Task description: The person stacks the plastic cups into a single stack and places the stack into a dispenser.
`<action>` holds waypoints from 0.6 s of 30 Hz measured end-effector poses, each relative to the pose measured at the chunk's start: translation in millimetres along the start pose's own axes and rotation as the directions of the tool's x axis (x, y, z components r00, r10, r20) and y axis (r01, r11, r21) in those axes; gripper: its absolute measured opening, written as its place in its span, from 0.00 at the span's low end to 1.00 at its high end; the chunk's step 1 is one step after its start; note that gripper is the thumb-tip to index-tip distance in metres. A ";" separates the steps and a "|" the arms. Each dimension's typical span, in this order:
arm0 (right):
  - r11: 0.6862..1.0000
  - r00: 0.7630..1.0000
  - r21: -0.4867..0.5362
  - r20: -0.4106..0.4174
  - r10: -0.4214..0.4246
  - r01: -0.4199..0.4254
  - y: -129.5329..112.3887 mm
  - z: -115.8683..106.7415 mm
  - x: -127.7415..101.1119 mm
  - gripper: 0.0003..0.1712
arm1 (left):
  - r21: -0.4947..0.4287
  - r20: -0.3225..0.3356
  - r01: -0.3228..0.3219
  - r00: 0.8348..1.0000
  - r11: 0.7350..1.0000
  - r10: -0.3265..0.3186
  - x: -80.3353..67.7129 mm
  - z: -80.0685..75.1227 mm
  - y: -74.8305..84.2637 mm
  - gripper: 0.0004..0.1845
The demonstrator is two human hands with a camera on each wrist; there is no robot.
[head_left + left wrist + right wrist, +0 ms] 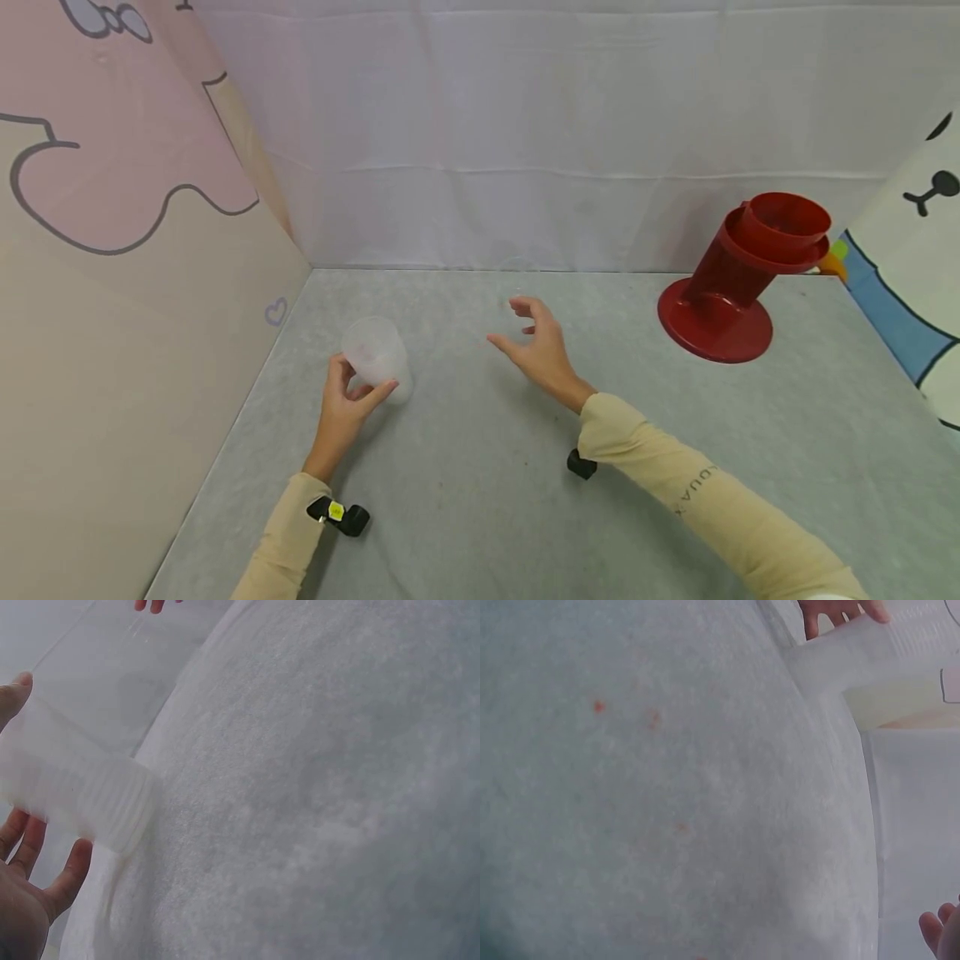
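Note:
A stack of clear, frosted plastic cups (378, 354) is at the left part of the table, its round end facing the head camera. My left hand (352, 400) grips the stack between thumb and fingers. In the left wrist view, ridged rims show on the cups (82, 780). Farther right, my right hand (543, 350) hovers over the table with thumb and fingers parted and bent. A faint see-through outline lies near its fingertips; I cannot tell what it is. The right wrist view catches only a few fingertips (934, 930) of that hand at its lower right edge.
At the back right stands a red cylinder (723, 292) on a wide round base, with a red cup-like piece (787, 221) at its top. Pale cloth covers the table (480, 500). A white curtain (525, 125) hangs behind; printed panels (112, 333) flank both sides.

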State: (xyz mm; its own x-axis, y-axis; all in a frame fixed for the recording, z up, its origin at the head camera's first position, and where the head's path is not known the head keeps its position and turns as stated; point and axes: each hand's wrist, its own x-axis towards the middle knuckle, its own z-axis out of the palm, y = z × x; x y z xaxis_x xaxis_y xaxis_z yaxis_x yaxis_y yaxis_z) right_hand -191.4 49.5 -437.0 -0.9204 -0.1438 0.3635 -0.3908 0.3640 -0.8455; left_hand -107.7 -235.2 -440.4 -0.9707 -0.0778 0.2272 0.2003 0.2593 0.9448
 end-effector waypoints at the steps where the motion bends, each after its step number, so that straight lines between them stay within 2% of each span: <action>1: 1.000 1.000 0.001 -0.011 0.008 -0.008 1.7 -0.5 0.6 0.34 | 0.000 -0.001 0.000 1.000 1.000 0.000 0.0 0.0 0.0 0.33; 10: 0.996 0.992 -0.001 -0.088 0.087 -0.088 16.8 -4.4 10.9 0.35 | 0.000 0.002 0.001 1.000 1.000 -0.001 -0.1 -0.4 1.1 0.32; 18: 0.993 0.977 0.002 -0.178 0.120 -0.121 29.6 -7.9 22.8 0.35 | -0.008 0.003 -0.006 1.000 1.000 0.006 0.8 -0.9 0.7 0.32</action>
State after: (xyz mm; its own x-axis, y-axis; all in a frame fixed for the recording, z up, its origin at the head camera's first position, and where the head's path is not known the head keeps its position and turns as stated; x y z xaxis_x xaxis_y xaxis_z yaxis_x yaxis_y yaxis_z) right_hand -223.9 64.3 -450.7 -0.9438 0.0673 0.3235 -0.2763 0.3765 -0.8843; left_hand -108.2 -236.0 -439.4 -0.9699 -0.0734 0.2321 0.2072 0.2520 0.9453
